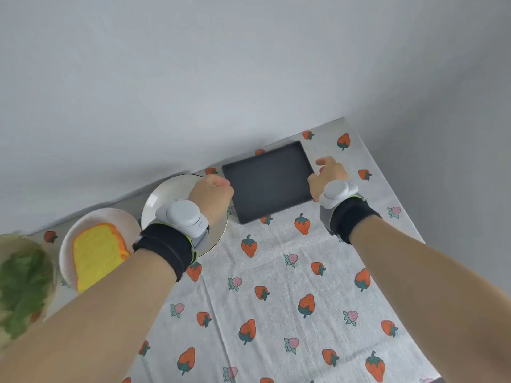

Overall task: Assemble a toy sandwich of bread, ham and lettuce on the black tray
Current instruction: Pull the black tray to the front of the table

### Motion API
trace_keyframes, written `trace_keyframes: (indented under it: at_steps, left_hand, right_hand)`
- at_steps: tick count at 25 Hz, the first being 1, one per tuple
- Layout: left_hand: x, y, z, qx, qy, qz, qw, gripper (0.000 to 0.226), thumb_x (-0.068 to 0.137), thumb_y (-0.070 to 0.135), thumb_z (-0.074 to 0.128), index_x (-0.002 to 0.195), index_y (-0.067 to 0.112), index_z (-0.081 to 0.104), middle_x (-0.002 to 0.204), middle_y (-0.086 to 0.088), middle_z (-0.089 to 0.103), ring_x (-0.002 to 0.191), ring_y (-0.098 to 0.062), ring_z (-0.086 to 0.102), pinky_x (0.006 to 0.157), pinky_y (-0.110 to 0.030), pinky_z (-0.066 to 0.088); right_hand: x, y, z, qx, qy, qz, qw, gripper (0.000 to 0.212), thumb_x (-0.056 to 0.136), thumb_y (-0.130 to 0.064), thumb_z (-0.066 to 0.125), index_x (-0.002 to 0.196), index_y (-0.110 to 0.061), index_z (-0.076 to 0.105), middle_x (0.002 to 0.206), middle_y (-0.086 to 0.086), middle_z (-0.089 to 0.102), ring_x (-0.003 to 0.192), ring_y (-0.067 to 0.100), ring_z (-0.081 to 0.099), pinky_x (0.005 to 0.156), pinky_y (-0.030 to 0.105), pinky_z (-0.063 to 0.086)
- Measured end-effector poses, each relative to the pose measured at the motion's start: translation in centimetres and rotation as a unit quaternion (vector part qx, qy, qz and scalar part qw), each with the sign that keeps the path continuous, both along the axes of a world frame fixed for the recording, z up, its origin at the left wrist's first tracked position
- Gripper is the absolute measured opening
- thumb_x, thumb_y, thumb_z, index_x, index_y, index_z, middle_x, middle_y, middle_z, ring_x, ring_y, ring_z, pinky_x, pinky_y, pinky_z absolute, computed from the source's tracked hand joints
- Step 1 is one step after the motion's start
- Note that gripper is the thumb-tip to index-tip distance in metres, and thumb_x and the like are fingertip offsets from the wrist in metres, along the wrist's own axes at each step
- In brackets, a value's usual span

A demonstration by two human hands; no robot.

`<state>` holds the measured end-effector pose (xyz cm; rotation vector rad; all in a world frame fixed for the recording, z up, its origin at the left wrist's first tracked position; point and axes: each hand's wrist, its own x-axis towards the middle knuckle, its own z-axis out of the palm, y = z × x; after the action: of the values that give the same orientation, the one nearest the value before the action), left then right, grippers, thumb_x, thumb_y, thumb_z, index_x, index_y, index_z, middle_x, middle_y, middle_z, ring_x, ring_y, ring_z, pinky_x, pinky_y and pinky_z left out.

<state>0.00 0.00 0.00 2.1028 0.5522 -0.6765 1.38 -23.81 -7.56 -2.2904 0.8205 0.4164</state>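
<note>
Your black tray (265, 181) lies bare near the counter's (387, 189) far edge, where it meets the wall, with your right hand (327, 175) at its right rim, fingers curled onto the near right corner in a light grip, and your left hand (211, 196) closed in a fist over the white plate (166, 194) just beside its left rim, whether anything is inside that fist you cannot tell. Along the left edge sit the bread (96, 252) on a second plate (83, 225) and the lettuce (22, 283) in a bowl, while the strawberry cloth (276, 313) toward the near edge lies open.
</note>
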Motion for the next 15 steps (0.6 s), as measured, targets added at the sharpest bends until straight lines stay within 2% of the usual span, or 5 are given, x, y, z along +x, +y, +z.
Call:
trace_keyframes:
  at_steps: [4, 8, 12, 13, 15]
  left_hand:
    - [0.2, -0.5, -1.9, 0.009, 0.011, -0.019, 1.000, 0.039, 0.084, 0.012, 0.050, 0.121, 0.018, 0.059, 0.095, -0.007, 0.066, 0.093, -0.026, 0.065, 0.092, -0.046, 0.056]
    - [-0.2, -1.0, -3.3, 0.001, 0.008, -0.035, 0.999, 0.043, 0.088, 0.010, 0.049, 0.131, 0.017, 0.055, 0.107, -0.007, 0.062, 0.098, -0.028, 0.064, 0.086, -0.039, 0.057]
    - [-1.6, -1.2, -4.0, 0.042, 0.012, -0.075, 0.996, 0.047, 0.090, 0.007, 0.050, 0.137, 0.013, 0.050, 0.122, -0.008, 0.061, 0.108, -0.029, 0.060, 0.076, -0.028, 0.046]
    - [-2.0, -1.2, -4.0, 0.049, 0.008, -0.087, 0.995, 0.041, 0.090, 0.005, 0.049, 0.129, 0.012, 0.054, 0.112, -0.008, 0.063, 0.101, -0.029, 0.060, 0.071, -0.026, 0.044]
    - [-3.1, -1.5, -3.8, 0.062, 0.005, -0.113, 0.992, 0.020, 0.089, 0.000, 0.049, 0.088, 0.019, 0.055, 0.082, -0.008, 0.056, 0.079, -0.027, 0.052, 0.057, -0.025, 0.037]
  right_hand:
    - [-0.3, 0.0, -1.3, -0.061, 0.037, 0.046, 0.996, 0.048, 0.086, -0.002, 0.056, 0.131, -0.016, 0.049, 0.126, 0.012, 0.060, 0.106, 0.033, 0.061, 0.074, 0.033, 0.047]
    - [-1.0, -0.1, -0.4, -0.106, 0.056, 0.093, 0.988, 0.031, 0.090, -0.003, 0.057, 0.120, -0.008, 0.060, 0.110, 0.015, 0.068, 0.079, 0.028, 0.057, 0.066, 0.030, 0.045]
    - [-3.4, -0.5, 0.8, -0.109, 0.047, 0.065, 0.991, 0.032, 0.088, -0.004, 0.055, 0.119, -0.010, 0.061, 0.112, 0.013, 0.067, 0.082, 0.026, 0.055, 0.070, 0.031, 0.047]
    - [-4.2, -0.7, 1.1, -0.098, 0.043, 0.052, 0.993, 0.033, 0.088, -0.004, 0.054, 0.119, -0.010, 0.060, 0.113, 0.012, 0.067, 0.085, 0.028, 0.058, 0.073, 0.033, 0.050]
    - [-6.0, -1.1, 1.8, -0.083, 0.033, 0.034, 0.995, 0.034, 0.089, -0.004, 0.053, 0.121, -0.010, 0.059, 0.116, 0.013, 0.066, 0.098, 0.032, 0.062, 0.080, 0.036, 0.052]
